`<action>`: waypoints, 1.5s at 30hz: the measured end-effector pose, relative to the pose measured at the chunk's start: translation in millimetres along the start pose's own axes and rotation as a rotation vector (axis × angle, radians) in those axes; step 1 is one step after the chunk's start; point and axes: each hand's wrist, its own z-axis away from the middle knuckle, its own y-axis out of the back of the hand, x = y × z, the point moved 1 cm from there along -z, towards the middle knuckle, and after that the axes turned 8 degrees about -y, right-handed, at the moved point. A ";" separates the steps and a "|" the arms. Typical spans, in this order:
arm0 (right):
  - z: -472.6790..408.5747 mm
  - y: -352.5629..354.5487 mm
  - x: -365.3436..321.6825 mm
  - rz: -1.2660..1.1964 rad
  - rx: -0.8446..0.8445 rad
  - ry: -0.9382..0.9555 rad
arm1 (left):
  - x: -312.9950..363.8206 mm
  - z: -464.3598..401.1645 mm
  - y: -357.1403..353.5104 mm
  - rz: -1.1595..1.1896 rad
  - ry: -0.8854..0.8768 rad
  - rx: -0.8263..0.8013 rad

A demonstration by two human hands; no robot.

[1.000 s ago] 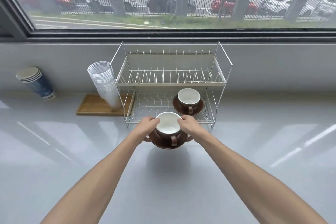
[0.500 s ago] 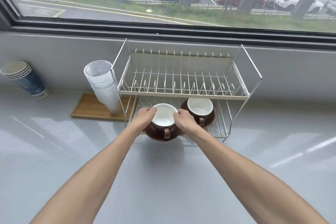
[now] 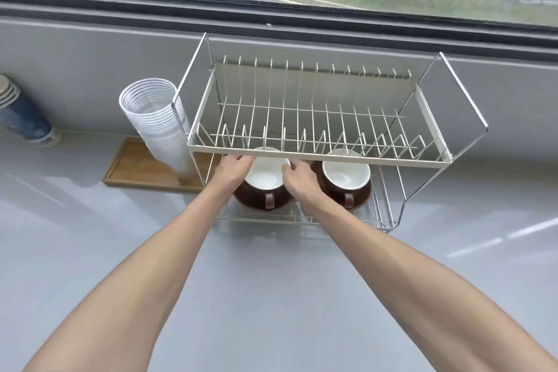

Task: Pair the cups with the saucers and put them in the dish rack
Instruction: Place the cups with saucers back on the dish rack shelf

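A brown cup with a white inside, standing on its brown saucer, is gripped at both sides by the left hand and the right hand, the fingers closed on it. It is held in the lower tier of the dish rack, just beside a second cup on its saucer.

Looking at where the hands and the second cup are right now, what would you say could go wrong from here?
The held cup sits just under the upper tier's front rail, so lifting might knock its rim. The right hand is squeezed beside the placed cup and might nudge it on withdrawing. The held cup rests loose on its saucer, gripped with the left hand; tilting might slide it.
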 end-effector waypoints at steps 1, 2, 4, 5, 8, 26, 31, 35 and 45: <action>-2.2 -1.6 0.0 -0.004 0.000 -0.006 | -0.8 -1.7 1.5 0.012 0.003 -0.008; -3.4 -2.8 -0.7 -0.013 0.001 -0.017 | -1.3 -2.9 3.0 0.020 0.010 -0.011; -5.4 -4.3 -1.4 -0.022 0.003 -0.035 | -5.3 -9.7 3.8 0.031 0.009 0.002; -6.7 -5.0 -1.7 -0.019 0.000 -0.036 | -6.9 -11.9 3.8 0.033 0.000 0.004; -8.3 -6.6 -3.8 -0.009 -0.014 -0.029 | -14.4 -24.1 4.2 0.019 -0.008 0.028; 18.7 6.7 -13.5 0.249 -0.097 0.056 | 5.9 1.4 13.8 -0.424 -0.043 -0.105; 36.2 20.1 -15.4 0.356 -0.104 0.081 | 15.3 21.6 20.0 -0.745 -0.058 -0.060; 54.9 36.9 -11.7 0.390 -0.022 0.125 | 24.4 42.8 21.4 -0.985 -0.143 -0.006; 79.7 96.0 24.2 0.540 0.271 0.251 | 60.9 84.1 -28.2 -1.157 -0.477 0.047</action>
